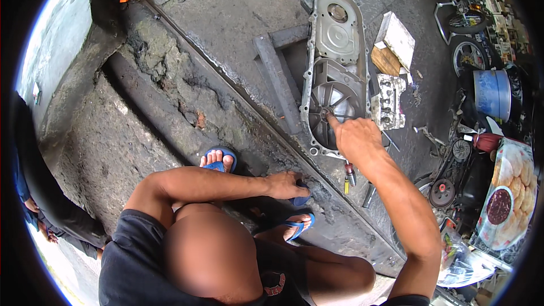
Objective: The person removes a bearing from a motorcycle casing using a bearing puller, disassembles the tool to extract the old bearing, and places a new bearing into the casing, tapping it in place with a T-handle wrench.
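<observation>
A long grey metal engine case cover point(338, 56) lies on the ground ahead of me, its ribbed inner side facing up. My right hand point(358, 139) is over its near end, index finger stretched out and touching the round hub point(326, 112) between the ribs. The other fingers are curled and I see nothing in them. Low between my feet, my left hand point(285, 185) is closed at a dark blue rounded thing point(300, 195); its kind cannot be made out, and the fingertips are partly hidden.
An angled metal bar point(279, 76) sits left of the cover. To its right are a white box point(395, 39) and a grey metal engine part point(390, 102). Screwdrivers point(350, 175) lie near its lower end. A metal rail point(243, 110) crosses the rough ground. Motorcycle parts crowd the right.
</observation>
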Demonstrator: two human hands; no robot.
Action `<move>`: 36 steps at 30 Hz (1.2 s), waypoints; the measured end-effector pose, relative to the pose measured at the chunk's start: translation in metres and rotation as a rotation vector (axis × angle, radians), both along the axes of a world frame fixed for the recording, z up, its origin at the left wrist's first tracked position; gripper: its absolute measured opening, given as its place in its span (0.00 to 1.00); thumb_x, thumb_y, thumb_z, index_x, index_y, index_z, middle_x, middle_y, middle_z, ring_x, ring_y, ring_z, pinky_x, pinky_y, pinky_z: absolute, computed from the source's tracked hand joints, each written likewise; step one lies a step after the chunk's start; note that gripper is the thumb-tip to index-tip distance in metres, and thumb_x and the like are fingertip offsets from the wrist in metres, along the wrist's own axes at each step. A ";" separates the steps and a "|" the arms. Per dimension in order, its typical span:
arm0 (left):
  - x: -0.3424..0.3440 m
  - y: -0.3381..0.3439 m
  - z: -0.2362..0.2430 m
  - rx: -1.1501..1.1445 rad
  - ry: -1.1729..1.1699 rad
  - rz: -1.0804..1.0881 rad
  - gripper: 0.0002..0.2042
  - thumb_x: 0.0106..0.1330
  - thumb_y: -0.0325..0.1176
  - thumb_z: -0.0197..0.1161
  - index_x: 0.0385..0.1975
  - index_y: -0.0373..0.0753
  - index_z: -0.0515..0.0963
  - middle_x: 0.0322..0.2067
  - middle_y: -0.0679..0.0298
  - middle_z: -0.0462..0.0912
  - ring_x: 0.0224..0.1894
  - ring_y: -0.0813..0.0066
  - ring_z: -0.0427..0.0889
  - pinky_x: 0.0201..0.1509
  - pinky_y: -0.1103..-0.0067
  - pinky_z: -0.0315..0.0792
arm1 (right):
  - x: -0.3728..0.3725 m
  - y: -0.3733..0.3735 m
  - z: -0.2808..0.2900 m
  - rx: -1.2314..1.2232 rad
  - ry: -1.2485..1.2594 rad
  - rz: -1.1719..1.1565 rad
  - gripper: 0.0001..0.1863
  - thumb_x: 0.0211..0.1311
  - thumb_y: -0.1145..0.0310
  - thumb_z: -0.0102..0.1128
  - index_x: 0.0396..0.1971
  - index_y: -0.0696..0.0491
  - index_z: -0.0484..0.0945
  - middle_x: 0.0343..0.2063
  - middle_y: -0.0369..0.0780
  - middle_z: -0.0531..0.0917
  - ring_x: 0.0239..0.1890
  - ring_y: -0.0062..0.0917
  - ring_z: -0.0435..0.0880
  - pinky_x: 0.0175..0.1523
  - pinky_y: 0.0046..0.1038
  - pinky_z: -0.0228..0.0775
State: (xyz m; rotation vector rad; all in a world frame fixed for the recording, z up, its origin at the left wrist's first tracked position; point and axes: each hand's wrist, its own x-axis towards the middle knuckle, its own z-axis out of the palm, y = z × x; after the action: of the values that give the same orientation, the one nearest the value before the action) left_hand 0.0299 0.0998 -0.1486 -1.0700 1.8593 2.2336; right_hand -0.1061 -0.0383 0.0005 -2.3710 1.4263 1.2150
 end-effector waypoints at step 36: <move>-0.005 0.001 -0.008 0.006 -0.017 -0.059 0.43 0.60 0.63 0.57 0.62 0.26 0.66 0.58 0.37 0.73 0.62 0.46 0.72 0.66 0.66 0.65 | -0.008 0.003 -0.004 0.561 -1.027 -1.578 0.42 0.56 0.77 0.53 0.73 0.59 0.50 0.19 0.37 0.74 0.10 0.13 0.63 0.12 0.18 0.48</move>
State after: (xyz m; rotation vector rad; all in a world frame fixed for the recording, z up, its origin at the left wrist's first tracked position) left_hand 0.0246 0.1003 -0.1569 -1.0164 1.8516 2.1901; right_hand -0.1145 -0.0356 -0.0038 -0.6266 1.4826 -0.1019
